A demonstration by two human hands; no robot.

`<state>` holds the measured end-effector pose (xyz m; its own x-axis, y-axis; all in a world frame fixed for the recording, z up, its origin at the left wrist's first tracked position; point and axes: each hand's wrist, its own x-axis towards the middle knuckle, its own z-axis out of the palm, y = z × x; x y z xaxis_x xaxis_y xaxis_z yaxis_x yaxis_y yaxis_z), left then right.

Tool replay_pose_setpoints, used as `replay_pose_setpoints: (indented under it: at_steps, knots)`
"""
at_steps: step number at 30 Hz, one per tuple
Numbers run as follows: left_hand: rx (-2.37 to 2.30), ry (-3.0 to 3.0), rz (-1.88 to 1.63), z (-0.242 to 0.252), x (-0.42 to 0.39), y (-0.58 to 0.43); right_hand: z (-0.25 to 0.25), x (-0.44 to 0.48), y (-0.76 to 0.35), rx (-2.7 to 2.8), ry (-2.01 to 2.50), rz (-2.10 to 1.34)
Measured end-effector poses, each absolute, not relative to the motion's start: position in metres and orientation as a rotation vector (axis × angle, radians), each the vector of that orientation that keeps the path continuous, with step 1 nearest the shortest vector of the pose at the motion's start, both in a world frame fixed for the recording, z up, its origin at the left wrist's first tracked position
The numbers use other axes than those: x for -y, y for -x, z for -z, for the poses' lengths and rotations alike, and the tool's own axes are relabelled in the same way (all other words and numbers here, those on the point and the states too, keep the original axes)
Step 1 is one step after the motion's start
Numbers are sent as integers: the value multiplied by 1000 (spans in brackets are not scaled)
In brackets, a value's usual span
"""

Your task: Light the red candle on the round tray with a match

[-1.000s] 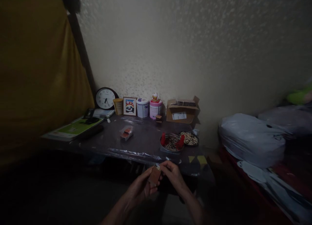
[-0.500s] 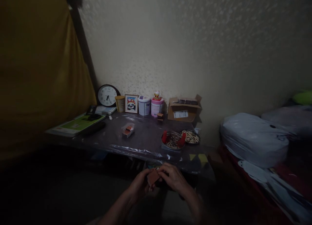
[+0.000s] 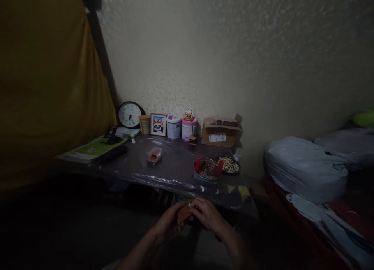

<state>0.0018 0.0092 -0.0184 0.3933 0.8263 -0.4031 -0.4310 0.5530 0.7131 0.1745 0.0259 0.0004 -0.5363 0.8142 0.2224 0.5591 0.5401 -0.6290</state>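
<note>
Dim; glints along table edge (image 3: 163,179), lower left near-black

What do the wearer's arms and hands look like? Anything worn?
Left hand and right hand: bare, no gloves; no rings discernible in this light. Left forearm and right forearm: uncovered where visible. Pale patch at the bottom edge: maybe a sleeve, too dim to tell.

Table (image 3: 175,168): along the rear edge, left to right, clock (image 3: 129,115), cup (image 3: 145,125), picture (image 3: 158,124), two tubs (image 3: 174,129), carton (image 3: 210,129); figurine (image 3: 189,114) on the right-hand tub; packet (image 3: 154,156) left of centre; before the front edge, box (image 3: 184,215) between left hand (image 3: 168,220) and right hand (image 3: 207,214).
</note>
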Motion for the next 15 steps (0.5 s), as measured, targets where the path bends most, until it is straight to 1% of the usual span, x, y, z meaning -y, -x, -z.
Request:
replay_pose_setpoints:
  at_steps: [5,15]
  knots:
    - [-776,-729,-864,24,-10,-2,-3,-24,-175,2297,1072,-674]
    - [-853,-799,-924,21,-11,-1,-7,-26,-180,2314,1109,-573]
